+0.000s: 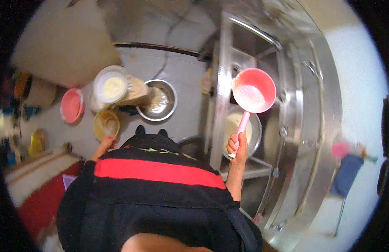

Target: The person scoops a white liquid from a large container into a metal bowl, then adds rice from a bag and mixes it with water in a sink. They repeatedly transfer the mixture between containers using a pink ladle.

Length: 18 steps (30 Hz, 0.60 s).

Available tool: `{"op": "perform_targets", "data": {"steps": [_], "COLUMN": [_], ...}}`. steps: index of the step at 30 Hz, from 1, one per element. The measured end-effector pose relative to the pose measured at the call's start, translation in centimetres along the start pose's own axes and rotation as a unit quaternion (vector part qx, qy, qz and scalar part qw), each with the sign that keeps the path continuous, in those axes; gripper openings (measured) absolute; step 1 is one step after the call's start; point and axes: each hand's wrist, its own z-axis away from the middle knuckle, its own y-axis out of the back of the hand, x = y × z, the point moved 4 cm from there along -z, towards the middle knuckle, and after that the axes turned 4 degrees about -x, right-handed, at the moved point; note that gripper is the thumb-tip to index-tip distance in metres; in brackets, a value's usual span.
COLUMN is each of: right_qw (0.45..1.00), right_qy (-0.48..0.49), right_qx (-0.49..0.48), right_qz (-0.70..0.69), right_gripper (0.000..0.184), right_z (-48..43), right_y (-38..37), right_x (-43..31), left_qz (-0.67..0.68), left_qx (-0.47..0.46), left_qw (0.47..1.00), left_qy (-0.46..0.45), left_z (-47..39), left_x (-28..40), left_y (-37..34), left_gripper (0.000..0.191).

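Observation:
My right hand [240, 146] grips the handle of a pink plastic water ladle [266, 78], which is held over the stainless steel sink [224, 78]. Its inside looks wet or whitish at the bottom. Partly below the ladle, a metal basin [259, 132] with pale contents sits in the sink. My left hand [109, 142] hangs low on the other side, fingers curled, by the near rim of a yellowish bowl [96, 126]. Whether it touches or holds that rim is unclear.
On the floor side are a white tub [98, 83] with pale grain-like contents, a steel bowl [174, 100] and a pink basin [71, 105]. Taps [312, 67] line the wall behind the sink. A blue cloth [347, 174] hangs at right.

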Motion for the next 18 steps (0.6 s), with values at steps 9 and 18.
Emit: {"op": "perform_targets", "data": {"steps": [9, 18], "right_qw": [0.636, 0.928], "right_qy": [-0.057, -0.009], "right_qx": [0.454, 0.295], "right_qz": [0.621, 0.226], "right_gripper": [0.054, 0.035], "right_z": [-2.1, -4.8], "right_y": [28.2, 26.3], "right_x": [0.5, 9.7], "left_qz": [-0.168, -0.264], "left_qx": [0.029, 0.089], "left_qw": [0.985, 0.959], "left_qy": [-0.035, -0.050], "left_z": [0.5, 3.4], "left_x": [3.2, 3.1], "left_y": [0.6, 3.6], "left_gripper": [0.018, 0.017]}}
